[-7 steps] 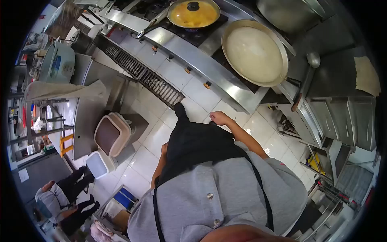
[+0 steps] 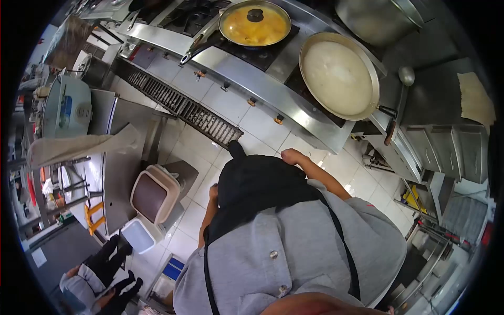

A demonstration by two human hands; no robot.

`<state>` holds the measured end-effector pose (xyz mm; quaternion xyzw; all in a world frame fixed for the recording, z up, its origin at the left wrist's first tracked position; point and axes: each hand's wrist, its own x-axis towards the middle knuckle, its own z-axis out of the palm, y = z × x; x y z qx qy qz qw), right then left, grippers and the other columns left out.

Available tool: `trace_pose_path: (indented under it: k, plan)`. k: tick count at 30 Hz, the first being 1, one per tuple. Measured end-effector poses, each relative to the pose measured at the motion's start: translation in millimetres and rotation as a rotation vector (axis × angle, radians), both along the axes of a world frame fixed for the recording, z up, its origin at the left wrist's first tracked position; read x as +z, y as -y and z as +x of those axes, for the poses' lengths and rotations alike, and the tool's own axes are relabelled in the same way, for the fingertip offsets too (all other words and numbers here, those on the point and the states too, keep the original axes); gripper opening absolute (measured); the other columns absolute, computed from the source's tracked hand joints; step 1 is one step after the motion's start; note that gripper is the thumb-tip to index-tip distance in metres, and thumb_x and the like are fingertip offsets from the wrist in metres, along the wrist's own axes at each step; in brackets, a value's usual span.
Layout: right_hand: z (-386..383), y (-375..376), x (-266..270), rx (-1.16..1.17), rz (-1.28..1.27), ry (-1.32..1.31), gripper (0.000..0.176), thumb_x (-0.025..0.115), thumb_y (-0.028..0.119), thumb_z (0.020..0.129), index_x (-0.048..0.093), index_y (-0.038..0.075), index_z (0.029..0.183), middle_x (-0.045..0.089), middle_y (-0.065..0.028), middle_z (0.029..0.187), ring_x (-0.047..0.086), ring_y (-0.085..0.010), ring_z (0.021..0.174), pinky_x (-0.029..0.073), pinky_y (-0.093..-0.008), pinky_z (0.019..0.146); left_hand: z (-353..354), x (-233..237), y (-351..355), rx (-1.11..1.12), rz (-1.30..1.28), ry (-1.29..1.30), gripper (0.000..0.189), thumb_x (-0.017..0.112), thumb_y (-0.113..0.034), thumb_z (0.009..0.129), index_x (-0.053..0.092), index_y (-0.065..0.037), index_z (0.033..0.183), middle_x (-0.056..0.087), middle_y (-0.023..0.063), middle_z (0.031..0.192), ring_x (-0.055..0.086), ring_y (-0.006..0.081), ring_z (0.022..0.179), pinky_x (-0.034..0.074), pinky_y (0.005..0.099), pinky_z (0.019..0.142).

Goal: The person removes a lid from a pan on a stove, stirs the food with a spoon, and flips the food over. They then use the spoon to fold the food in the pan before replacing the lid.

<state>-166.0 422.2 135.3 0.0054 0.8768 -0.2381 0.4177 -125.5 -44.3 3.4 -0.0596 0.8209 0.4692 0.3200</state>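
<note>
My right hand hangs beside the black apron, over the tiled floor and in front of the stove. Its fingers are curled in, and nothing shows in them. At the apron's other side is my left hand, seen only in part, its fingers hidden. Neither hand touches the cookware. On the stove sits a wide pan of whitish liquid. Left of it stands a frying pan with a glass lid over yellow-orange food.
A long floor drain grate runs before the stove. Bins stand at left by a steel counter. A large pot and a ladle are at right. Other people are at lower left.
My view has shifted slightly, so the stove and pans sit a little lower and further right. One foot reaches forward toward the grate. My right hand remains beside the apron.
</note>
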Motion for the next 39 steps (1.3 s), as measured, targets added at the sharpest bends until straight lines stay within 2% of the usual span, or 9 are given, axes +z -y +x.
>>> trace_pose_path:
  k: [2,4,16,20,21,25,27,33,39]
  plan:
    - [-4,7,9,-0.068,0.019,0.080,0.030,0.048,0.019,0.084,0.067,0.005,0.103,0.066,-0.0187,0.105,0.061,-0.0362,0.102,0.048,-0.0432,0.088,-36,41,-6,-0.108,-0.166,0.012,0.034,0.057,-0.030,0.088,0.066,0.001,0.097,0.069,0.0155,0.080,0.066,0.0213,0.074,0.050,0.0325,0.062]
    - [-11,15,3,-0.090,0.044,0.080,0.030,0.047,0.019,0.085,0.066,0.005,0.104,0.066,-0.0192,0.106,0.061,-0.0364,0.102,0.048,-0.0434,0.089,-81,105,-25,0.268,-0.142,0.228,0.030,0.057,-0.029,0.088,0.064,0.000,0.092,0.062,0.0091,0.068,0.060,0.0175,0.060,0.045,0.0312,0.050]
    - [-39,50,24,-0.343,0.079,-0.065,0.030,0.045,0.022,0.088,0.066,0.003,0.099,0.065,-0.0217,0.104,0.059,-0.0384,0.103,0.047,-0.0458,0.089,-168,106,-7,0.358,0.022,0.409,0.026,0.057,-0.027,0.090,0.060,-0.004,0.100,0.058,0.0040,0.066,0.054,0.0123,0.054,0.039,0.0261,0.044]
    - [-51,55,19,-0.310,0.084,-0.101,0.031,0.045,0.022,0.087,0.066,0.002,0.098,0.065,-0.0228,0.102,0.060,-0.0395,0.100,0.047,-0.0467,0.087,-159,58,6,0.088,-0.112,0.187,0.037,0.059,-0.032,0.088,0.066,0.002,0.100,0.068,0.0131,0.081,0.064,0.0224,0.069,0.050,0.0346,0.063]
    - [-53,56,21,-0.301,0.078,-0.101,0.031,0.046,0.022,0.087,0.066,0.001,0.097,0.065,-0.0235,0.101,0.060,-0.0399,0.099,0.047,-0.0470,0.087,-153,11,24,-0.183,-0.175,-0.084,0.040,0.059,-0.034,0.088,0.068,0.004,0.098,0.069,0.0174,0.086,0.066,0.0248,0.077,0.050,0.0343,0.073]
    - [-51,56,-4,-0.262,0.058,-0.149,0.032,0.045,0.022,0.087,0.066,0.000,0.095,0.065,-0.0245,0.098,0.061,-0.0406,0.098,0.048,-0.0476,0.085,-148,23,25,-0.064,-0.188,0.076,0.042,0.058,-0.036,0.088,0.068,0.004,0.097,0.069,0.0190,0.084,0.067,0.0244,0.077,0.050,0.0350,0.071]
    - [-53,61,3,-0.298,0.065,-0.115,0.032,0.045,0.022,0.087,0.066,-0.001,0.094,0.065,-0.0251,0.098,0.061,-0.0405,0.098,0.048,-0.0473,0.086,-139,-21,49,-0.317,-0.083,-0.090,0.044,0.057,-0.038,0.088,0.068,0.004,0.097,0.069,0.0193,0.082,0.067,0.0245,0.078,0.050,0.0360,0.071]
    - [-63,60,5,-0.252,0.074,-0.078,0.032,0.045,0.022,0.087,0.066,0.001,0.099,0.064,-0.0244,0.102,0.060,-0.0393,0.101,0.047,-0.0462,0.087,-149,50,25,-0.024,-0.219,0.118,0.044,0.057,-0.036,0.088,0.067,0.005,0.096,0.069,0.0211,0.085,0.068,0.0246,0.079,0.050,0.0356,0.071]
    - [-64,59,9,-0.251,0.084,-0.070,0.031,0.046,0.021,0.086,0.066,0.001,0.098,0.064,-0.0231,0.103,0.060,-0.0388,0.101,0.048,-0.0453,0.087,-163,56,19,-0.108,-0.155,0.077,0.043,0.057,-0.035,0.087,0.067,0.006,0.097,0.069,0.0225,0.090,0.068,0.0252,0.083,0.051,0.0366,0.074]
